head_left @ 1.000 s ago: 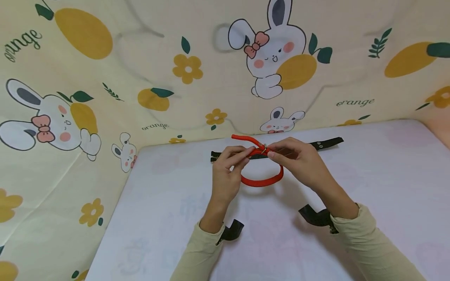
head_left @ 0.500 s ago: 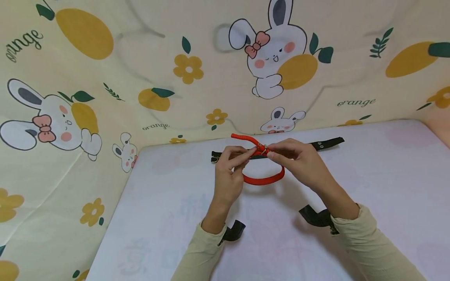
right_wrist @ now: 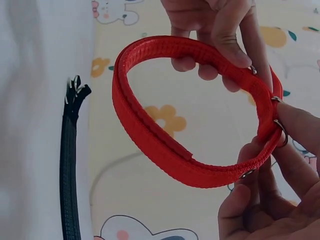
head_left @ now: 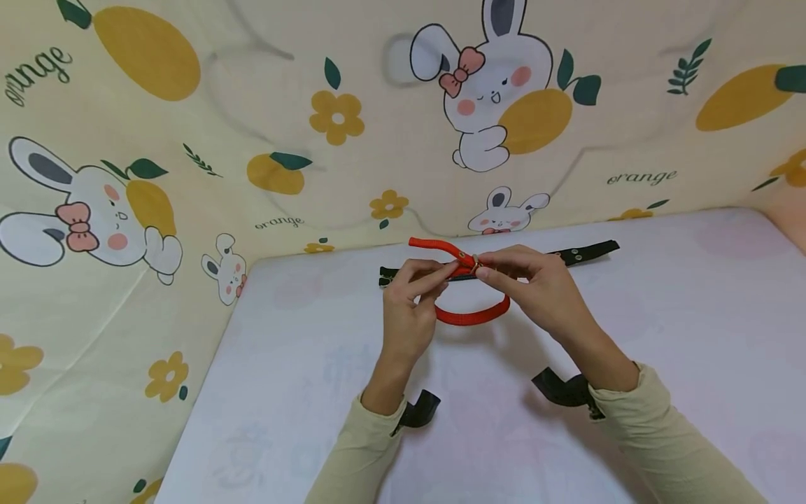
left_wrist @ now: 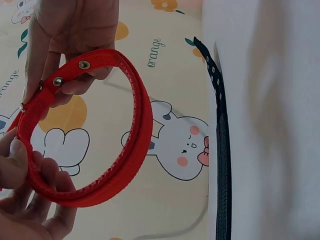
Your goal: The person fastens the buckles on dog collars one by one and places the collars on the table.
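A red collar with metal eyelets and a buckle is bent into a loop and held above the white table. My left hand pinches the strap beside the buckle, and the loose red tail sticks out to the upper left. My right hand pinches the buckle end from the other side. In the left wrist view the red collar hangs between the two hands. The right wrist view shows the red collar with the metal buckle against my right fingers.
A black collar with eyelets lies flat on the table behind the hands, along the back edge. It also shows as the black collar and the black collar in the wrist views. A printed rabbit-and-orange cloth walls the back and left.
Both hands keep the same hold on the red collar and barely move. The head view has tilted slightly.
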`<state>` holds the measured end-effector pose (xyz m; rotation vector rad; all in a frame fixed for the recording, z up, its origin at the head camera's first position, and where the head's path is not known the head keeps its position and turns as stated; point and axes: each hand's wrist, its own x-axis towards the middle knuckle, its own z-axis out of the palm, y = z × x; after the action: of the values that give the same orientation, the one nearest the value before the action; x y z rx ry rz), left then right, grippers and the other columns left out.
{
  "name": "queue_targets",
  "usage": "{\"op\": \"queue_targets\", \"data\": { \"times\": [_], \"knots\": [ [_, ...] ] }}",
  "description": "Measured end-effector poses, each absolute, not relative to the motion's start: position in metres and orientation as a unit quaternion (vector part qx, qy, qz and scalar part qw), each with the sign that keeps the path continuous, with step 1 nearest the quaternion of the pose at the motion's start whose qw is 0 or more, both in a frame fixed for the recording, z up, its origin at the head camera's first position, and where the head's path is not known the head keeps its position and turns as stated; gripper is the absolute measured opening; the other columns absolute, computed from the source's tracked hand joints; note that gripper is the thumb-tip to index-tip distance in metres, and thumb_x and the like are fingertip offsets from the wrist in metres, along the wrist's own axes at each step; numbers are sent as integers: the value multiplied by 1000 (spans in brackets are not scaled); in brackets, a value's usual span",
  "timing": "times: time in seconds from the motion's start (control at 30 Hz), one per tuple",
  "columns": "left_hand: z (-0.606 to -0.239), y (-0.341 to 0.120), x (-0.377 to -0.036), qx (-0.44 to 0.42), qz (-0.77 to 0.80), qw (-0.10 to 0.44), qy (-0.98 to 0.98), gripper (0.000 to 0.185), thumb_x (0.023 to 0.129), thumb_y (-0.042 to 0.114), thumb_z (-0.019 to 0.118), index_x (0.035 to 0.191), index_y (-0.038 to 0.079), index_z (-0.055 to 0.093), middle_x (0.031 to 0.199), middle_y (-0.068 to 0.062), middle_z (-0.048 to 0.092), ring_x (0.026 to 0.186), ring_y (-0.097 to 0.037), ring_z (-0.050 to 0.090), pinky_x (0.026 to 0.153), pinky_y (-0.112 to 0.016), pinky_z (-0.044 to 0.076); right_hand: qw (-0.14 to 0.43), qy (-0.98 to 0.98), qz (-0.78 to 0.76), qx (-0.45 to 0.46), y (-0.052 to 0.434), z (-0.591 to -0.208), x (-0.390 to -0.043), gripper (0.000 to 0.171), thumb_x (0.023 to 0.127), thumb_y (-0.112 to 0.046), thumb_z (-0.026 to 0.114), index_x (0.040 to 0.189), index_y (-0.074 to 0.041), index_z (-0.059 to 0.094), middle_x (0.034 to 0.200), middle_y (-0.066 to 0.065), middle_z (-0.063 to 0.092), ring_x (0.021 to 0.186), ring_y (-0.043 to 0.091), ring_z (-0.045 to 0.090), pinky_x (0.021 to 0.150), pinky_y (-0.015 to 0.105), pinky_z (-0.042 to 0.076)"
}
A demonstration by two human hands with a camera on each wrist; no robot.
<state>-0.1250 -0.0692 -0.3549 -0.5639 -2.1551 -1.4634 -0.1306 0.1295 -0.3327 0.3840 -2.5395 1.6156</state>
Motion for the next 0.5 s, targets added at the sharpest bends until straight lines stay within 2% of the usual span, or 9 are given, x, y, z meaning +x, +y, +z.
{"op": "queue_targets", "data": {
  "times": [0.2, 0.5],
  "knots": [
    [-356, -68, -125, -199, -540, 234, -783, 31, 92, -8, 61, 113, 8, 76, 103, -12, 63, 81, -21, 61, 70, -22, 54, 51, -836, 532, 124, 130, -332, -131, 28, 92, -36, 71, 116, -23, 75, 110, -6, 72, 95, 9, 62, 76, 21, 48],
    [-354, -67, -123, -198, -542, 224, -785, 35, 92, -13, 55, 113, 6, 76, 105, -13, 60, 84, -22, 63, 72, -24, 58, 54, -827, 547, 119, 129, -331, -130, 27, 92, -36, 72, 115, -25, 76, 108, -9, 71, 95, 9, 62, 76, 20, 49]
  ]
}}
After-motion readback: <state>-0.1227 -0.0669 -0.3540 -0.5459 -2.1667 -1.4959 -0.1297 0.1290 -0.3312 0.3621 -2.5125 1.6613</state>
